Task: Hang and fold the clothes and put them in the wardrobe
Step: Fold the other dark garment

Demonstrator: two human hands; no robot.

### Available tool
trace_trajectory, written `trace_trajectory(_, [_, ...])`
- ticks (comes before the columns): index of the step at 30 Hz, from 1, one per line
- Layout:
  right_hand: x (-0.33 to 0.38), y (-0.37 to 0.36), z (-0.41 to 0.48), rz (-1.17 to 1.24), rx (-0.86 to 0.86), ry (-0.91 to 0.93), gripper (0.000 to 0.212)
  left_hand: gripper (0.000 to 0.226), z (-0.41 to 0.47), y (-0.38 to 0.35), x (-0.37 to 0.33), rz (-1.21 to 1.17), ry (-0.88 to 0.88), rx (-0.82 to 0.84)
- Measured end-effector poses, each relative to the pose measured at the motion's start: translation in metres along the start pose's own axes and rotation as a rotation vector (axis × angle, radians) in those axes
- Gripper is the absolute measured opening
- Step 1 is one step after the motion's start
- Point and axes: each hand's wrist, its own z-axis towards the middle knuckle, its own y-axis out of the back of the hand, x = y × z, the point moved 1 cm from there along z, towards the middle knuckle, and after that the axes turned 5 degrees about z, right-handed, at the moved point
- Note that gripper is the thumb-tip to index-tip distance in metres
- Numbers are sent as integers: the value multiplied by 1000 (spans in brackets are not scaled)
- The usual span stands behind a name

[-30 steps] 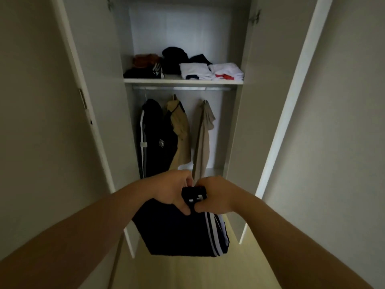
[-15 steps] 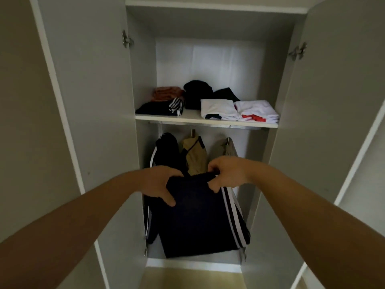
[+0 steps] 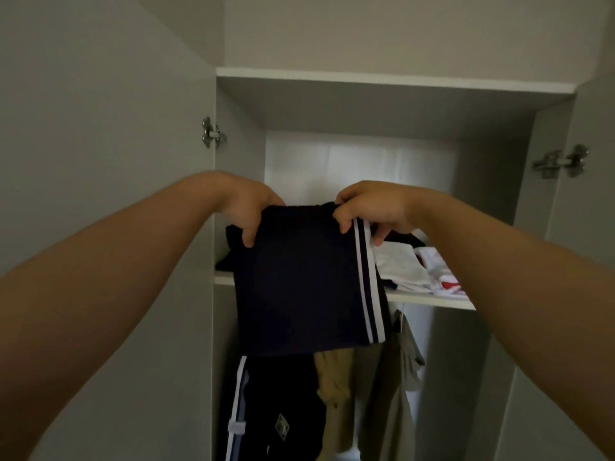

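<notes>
Wardrobe job nearing its end: a person is holding a folded dark garment [image 3: 299, 284] w/ white side stripes up in front of the wardrobe [image 3: 492, 181] shelf [image 3: 432, 299]. The left hand [image 3: 248, 207] and right hand [image 3: 369, 207] are set apart, each gripping a top corner w/ fingers curled over the edge. The garment is hanging in the air at shelf height, not yet resting on it. Already stowed: folded white clothes [image 3: 409, 267] are lying on the shelf's right side, and a dark pile [image 3: 229, 257] is showing at the left. Below the shelf, a dark jacket [image 3: 276, 410], a tan shirt [image 3: 336, 387] and a grey-beige top [image 3: 396, 377] are hanging. The task is looking well along, w/ this piece awaiting placing. Can't tell whether more clothes are waiting elsewhere.
</notes>
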Motion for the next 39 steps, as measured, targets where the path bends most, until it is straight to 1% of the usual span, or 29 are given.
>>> trace_trajectory(2, [7,11,34,6,-22,15,16,68,21,14,13,0,66,-34])
trace_trajectory(8, [7,31,125,41,-14,36,11,69,83,41,51,65,243,-170])
trace_trajectory(11, [7,40,159,66,-59,87,15,63,108,50,65,151,300,-279])
trace_trajectory(13, [8,44,184,130,-107,131,22,50,128,58,77,219,321,-405])
trace_trajectory(15, [11,45,209,149,-197,216,26,38,147,65,91,277,338,-590])
trace_trajectory(18, [8,43,242,57,-408,417,24,35,170,63,110,294,374,-912])
trace_trajectory(19, [2,39,250,4,-463,491,24,36,178,55,116,286,377,-993])
trace_trajectory(21, [-17,19,263,-94,-511,621,26,44,190,21,131,227,367,-1071])
trace_trajectory(22, [-30,3,268,-135,-497,663,27,49,195,-4,137,160,351,-1065])
trace_trajectory(24, [-63,-39,276,-254,-385,676,32,57,202,-65,150,5,319,-983])
trace_trajectory(25, [-82,-63,279,-341,-295,654,37,61,204,-96,154,-31,333,-885])
trace_trajectory(27, [-114,-105,280,-524,-102,594,49,69,207,-146,160,1,410,-605])
trace_trajectory(28, [-125,-119,281,-590,-44,581,53,72,209,-159,163,25,449,-509])
trace_trajectory(29, [-131,-124,282,-627,-31,590,55,72,211,-164,166,34,468,-474])
trace_trajectory(31, [-130,-119,284,-626,-62,622,52,64,210,-157,166,65,454,-469])
trace_trajectory(33, [-127,-108,286,-650,-53,626,50,57,208,-146,163,174,445,-410])
trace_trajectory(34, [-126,-105,286,-682,-22,615,52,57,208,-142,161,242,451,-347])
trace_trajectory(36, [-123,-100,285,-735,95,542,59,56,206,-131,154,346,452,-180])
trace_trajectory(38, [-111,-92,287,-735,179,443,64,45,211,-110,151,368,456,-61])
trace_trajectory(39, [-102,-85,292,-706,158,422,65,38,215,-95,149,376,456,-46])
